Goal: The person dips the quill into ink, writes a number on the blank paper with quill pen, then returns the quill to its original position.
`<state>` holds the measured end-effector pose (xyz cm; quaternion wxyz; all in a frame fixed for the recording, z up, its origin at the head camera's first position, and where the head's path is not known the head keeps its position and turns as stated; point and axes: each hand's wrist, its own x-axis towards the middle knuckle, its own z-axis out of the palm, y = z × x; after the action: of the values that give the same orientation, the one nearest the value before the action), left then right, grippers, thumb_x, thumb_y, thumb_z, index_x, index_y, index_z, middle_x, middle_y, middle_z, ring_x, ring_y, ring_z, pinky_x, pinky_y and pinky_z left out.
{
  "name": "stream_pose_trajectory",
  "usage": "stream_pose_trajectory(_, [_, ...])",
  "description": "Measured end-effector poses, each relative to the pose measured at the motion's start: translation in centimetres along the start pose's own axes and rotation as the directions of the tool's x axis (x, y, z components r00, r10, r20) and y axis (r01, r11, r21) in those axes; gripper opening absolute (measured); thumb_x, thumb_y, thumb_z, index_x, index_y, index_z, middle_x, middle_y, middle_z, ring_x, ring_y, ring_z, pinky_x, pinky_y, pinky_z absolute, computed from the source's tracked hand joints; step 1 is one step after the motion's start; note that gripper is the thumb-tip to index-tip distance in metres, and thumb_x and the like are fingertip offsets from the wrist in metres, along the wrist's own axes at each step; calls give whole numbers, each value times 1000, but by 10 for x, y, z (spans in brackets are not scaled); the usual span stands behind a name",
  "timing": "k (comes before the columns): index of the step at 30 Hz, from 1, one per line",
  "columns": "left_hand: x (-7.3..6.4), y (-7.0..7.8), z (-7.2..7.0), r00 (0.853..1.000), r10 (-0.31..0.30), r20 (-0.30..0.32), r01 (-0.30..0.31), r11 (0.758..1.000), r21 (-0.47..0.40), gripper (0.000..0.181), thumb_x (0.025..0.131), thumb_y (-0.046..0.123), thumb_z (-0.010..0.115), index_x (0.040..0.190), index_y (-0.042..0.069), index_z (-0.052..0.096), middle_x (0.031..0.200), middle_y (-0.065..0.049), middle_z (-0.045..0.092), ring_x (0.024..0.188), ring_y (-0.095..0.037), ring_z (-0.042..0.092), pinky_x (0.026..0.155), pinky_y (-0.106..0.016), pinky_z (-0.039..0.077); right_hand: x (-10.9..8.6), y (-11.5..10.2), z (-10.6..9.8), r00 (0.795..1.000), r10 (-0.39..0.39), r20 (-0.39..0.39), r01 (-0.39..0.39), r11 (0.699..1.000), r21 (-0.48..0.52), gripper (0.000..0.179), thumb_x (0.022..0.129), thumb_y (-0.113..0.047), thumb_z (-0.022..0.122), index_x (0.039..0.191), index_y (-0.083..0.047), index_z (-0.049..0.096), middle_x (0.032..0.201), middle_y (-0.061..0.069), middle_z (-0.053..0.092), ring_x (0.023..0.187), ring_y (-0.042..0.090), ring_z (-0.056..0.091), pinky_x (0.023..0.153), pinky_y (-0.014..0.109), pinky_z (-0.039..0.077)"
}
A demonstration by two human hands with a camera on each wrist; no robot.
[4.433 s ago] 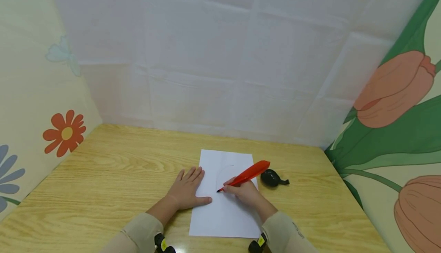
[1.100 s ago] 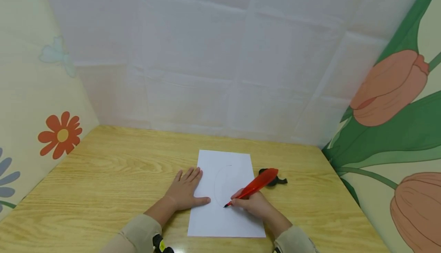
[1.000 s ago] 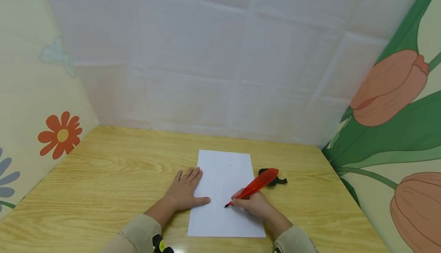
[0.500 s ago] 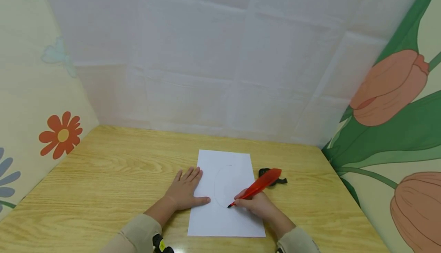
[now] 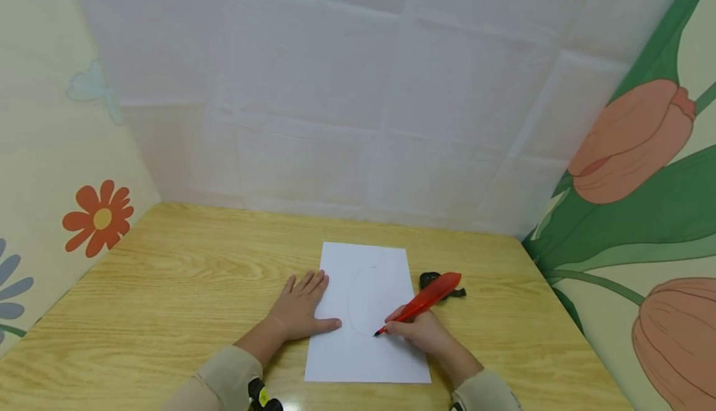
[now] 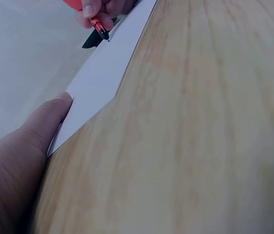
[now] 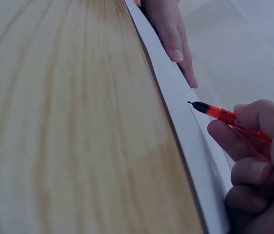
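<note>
A white sheet of paper (image 5: 369, 361) lies upright on the wooden table, bearing a thin curved line (image 5: 348, 305) open to the right and a short dash near its top. My left hand (image 5: 299, 311) rests flat with spread fingers over the sheet's left edge, the thumb on the paper. In my right hand (image 5: 422, 330) is a red pen (image 5: 422, 299) with a broad feather-shaped top, pinched between thumb and fingers. Its black tip meets the paper at the lower end of the curve. In the right wrist view the pen's clear red barrel (image 7: 222, 115) shows above the sheet.
A black rounded thing with a short flat tail (image 5: 429, 280) lies right of the paper, partly hidden behind the pen. The wooden table (image 5: 196, 262) reaches back to a white cloth (image 5: 313, 87). Flower-printed sheets stand at the left and right.
The pen tip has travelled down the sheet and then rightward, and the curved line has grown behind it. My right hand moved along with it; the left hand stays on the paper.
</note>
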<state>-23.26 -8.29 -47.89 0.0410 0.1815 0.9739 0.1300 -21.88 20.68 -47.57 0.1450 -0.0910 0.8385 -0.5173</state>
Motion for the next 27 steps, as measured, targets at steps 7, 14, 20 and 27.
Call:
stream_pose_trajectory(7, [1, 0, -1, 1000, -5, 4, 5, 1000, 0, 105, 82, 76, 54, 155, 6, 25, 164, -10, 21, 153, -31, 14, 122, -58, 6, -2, 1, -1, 999, 0, -42, 0, 1000, -18, 21, 84, -20, 77, 97, -4, 73, 74, -5, 60, 67, 12, 46, 58, 23, 38])
stream_pose_trajectory(14, [1, 0, 0, 1000, -2, 0, 2, 1000, 1, 105, 82, 76, 53, 155, 5, 26, 164, -10, 21, 153, -32, 14, 122, -58, 7, -3, 1, -1, 997, 19, -76, -20, 1000, -14, 21, 83, -20, 77, 96, -3, 74, 72, -5, 59, 65, 13, 45, 57, 23, 37])
stream_pose_trajectory(20, [0, -1, 0, 1000, -3, 5, 3, 1000, 5, 106, 81, 77, 53, 155, 6, 26, 164, -10, 21, 153, -31, 14, 122, -58, 6, -2, 2, -3, 996, 34, -77, -34, 999, -4, 22, 83, -20, 78, 96, -4, 74, 75, -4, 62, 67, 13, 45, 59, 24, 37])
stream_pose_trajectory(27, [1, 0, 0, 1000, -5, 5, 5, 1000, 7, 106, 81, 77, 52, 155, 6, 26, 164, -10, 21, 153, -31, 14, 122, -58, 6, -2, 2, -6, 994, 65, -86, -65, 998, 0, 22, 83, -23, 78, 96, -5, 73, 73, -4, 60, 63, 14, 42, 57, 24, 35])
